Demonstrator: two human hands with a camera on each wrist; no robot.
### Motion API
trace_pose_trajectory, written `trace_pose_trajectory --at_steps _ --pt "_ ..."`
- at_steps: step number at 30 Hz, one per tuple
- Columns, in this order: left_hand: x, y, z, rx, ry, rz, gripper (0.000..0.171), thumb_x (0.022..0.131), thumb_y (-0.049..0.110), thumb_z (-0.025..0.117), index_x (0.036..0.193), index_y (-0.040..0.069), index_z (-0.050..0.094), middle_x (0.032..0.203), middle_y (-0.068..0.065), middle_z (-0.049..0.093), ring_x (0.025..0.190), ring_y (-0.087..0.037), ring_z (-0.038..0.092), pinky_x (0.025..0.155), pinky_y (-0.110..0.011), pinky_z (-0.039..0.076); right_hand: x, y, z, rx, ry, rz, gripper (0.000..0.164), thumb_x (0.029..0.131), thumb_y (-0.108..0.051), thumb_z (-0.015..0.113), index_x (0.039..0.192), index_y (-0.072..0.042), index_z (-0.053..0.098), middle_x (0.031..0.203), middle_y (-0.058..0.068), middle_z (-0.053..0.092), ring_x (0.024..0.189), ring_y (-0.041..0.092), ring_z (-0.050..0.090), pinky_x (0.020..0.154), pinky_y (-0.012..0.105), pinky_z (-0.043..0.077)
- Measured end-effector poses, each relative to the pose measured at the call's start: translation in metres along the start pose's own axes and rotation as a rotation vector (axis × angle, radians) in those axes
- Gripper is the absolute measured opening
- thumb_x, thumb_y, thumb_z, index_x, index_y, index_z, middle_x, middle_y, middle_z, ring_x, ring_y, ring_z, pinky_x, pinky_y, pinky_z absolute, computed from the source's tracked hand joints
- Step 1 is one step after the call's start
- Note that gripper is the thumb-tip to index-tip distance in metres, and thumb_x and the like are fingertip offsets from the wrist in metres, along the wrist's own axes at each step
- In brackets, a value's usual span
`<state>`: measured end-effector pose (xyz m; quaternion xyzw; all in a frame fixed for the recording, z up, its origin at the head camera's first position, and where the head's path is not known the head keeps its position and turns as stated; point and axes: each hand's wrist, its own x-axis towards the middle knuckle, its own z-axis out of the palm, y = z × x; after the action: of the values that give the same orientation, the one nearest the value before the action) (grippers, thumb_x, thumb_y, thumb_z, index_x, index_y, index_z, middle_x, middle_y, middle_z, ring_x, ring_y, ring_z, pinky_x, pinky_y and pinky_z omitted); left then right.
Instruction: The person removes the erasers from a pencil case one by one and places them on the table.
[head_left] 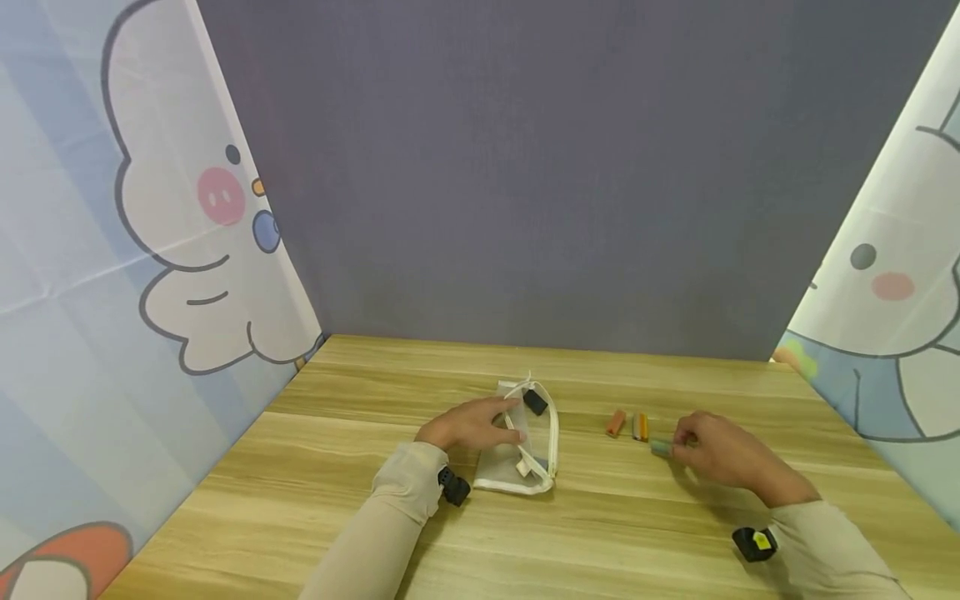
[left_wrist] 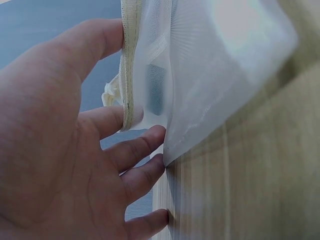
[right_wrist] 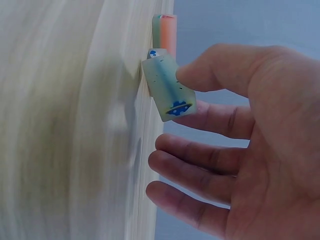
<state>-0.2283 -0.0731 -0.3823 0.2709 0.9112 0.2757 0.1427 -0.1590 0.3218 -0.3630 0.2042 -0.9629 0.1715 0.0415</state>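
My left hand [head_left: 474, 423] is at the mouth of a white mesh zip pouch [head_left: 495, 467]. In the left wrist view the thumb and index finger are spread apart and reach behind the pouch's zipper edge [left_wrist: 128, 65], while the other fingers lie along the mesh. A dark block [head_left: 536, 402] is at the far end of the pouch mouth. My right hand [head_left: 716, 450] pinches a small translucent green eraser [right_wrist: 169, 85] between thumb and index finger, close over the table. Its end has a blue dotted pattern, and the other fingers extend loosely below.
To the left of my right hand lie an orange block [head_left: 616, 423] and a yellow-and-grey block [head_left: 641, 427] on the wooden table [head_left: 337, 467]. A grey panel [head_left: 525, 183] stands behind, with printed cloths [head_left: 67, 250] at both sides.
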Motion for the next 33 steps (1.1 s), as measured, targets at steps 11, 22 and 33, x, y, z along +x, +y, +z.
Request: trace_pose_trajectory --at_steps 11,22,33 --pt "-0.0021 -0.0017 -0.0008 -0.003 0.005 -0.009 0.075 0.095 0.056 0.061 0.158 0.024 0.036 0.16 -0.004 0.033 0.146 -0.026 0.031 0.115 -0.047 0.03 0.0043 -0.0035 -0.0033 0.027 -0.009 0.001 0.013 0.092 -0.02 0.069 0.08 -0.02 0.065 0.085 -0.006 0.062 0.079 0.011 0.057 0.068 0.036 0.05" --pt "0.0005 0.0005 0.0013 0.032 0.0 -0.003 0.076 0.094 0.059 0.06 0.158 0.025 0.036 0.16 -0.003 0.034 0.146 -0.025 0.032 0.115 -0.047 0.031 -0.0008 -0.002 -0.0029 0.031 -0.018 0.026 0.012 0.092 -0.019 0.068 0.08 -0.018 0.065 0.084 -0.005 0.062 0.073 0.01 0.054 0.064 0.033 0.047" --pt "0.0038 -0.0001 -0.0033 0.042 -0.013 0.0 0.077 0.095 0.059 0.059 0.159 0.025 0.034 0.162 -0.004 0.03 0.147 -0.026 0.028 0.116 -0.047 0.028 0.0026 0.003 -0.0071 0.018 0.005 0.007 0.01 0.09 -0.018 0.069 0.081 -0.014 0.067 0.083 -0.004 0.063 0.071 0.01 0.052 0.062 0.033 0.046"
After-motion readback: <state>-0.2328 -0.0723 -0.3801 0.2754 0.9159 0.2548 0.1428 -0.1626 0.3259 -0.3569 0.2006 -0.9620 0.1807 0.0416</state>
